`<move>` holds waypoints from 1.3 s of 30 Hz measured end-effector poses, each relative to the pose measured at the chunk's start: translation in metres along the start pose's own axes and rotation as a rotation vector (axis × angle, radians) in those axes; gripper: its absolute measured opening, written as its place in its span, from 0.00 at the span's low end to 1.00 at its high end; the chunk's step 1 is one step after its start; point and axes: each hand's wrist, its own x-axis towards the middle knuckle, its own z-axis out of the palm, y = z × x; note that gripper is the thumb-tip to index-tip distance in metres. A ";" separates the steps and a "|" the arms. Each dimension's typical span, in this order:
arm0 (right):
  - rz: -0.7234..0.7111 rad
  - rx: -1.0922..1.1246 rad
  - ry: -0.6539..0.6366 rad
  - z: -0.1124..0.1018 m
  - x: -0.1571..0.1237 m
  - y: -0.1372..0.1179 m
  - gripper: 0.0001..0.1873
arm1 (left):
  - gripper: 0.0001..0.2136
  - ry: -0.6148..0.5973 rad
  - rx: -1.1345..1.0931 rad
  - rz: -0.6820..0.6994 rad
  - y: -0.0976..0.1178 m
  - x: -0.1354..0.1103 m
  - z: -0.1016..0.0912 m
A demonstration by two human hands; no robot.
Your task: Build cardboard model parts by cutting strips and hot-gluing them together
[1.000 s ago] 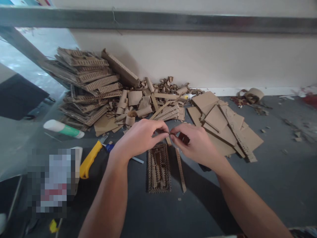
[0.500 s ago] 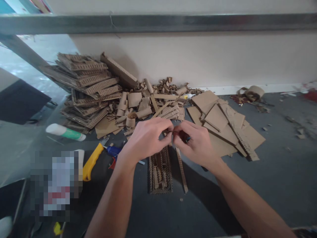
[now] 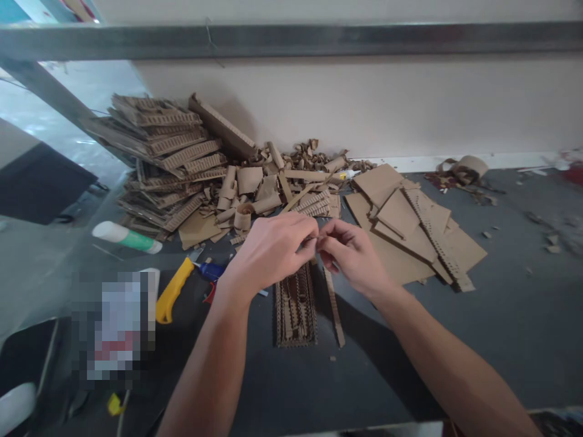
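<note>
Sliver (image 3: pixel 317 238) (mostly hidden) in the pinch of left hand (image 3: pixel 277 250) and right hand (image 3: pixel 350 254) — cardboard rectangle (image 3: pixel 295 312) beneath.

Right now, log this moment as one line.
left hand: pinching small piece; right hand: pinching same piece; corrugated cardboard rectangle: on table; cardboard strip: beside it

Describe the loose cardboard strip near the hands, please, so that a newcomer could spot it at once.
On the dark table, find the ridged cardboard rectangle partly hidden by the left hand. Just right of that rectangle lies the strip: single, narrow, unlike its neighbour's packed rows.
</note>
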 end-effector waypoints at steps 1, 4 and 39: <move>0.016 0.030 -0.006 -0.001 0.000 -0.001 0.06 | 0.05 0.000 0.012 0.001 0.001 0.000 0.000; 0.094 0.081 -0.040 -0.005 0.000 -0.006 0.05 | 0.05 0.004 0.032 0.013 0.006 0.001 0.001; -0.366 -0.675 0.101 0.006 -0.057 0.058 0.08 | 0.09 -0.102 -0.239 -0.067 0.002 -0.056 0.040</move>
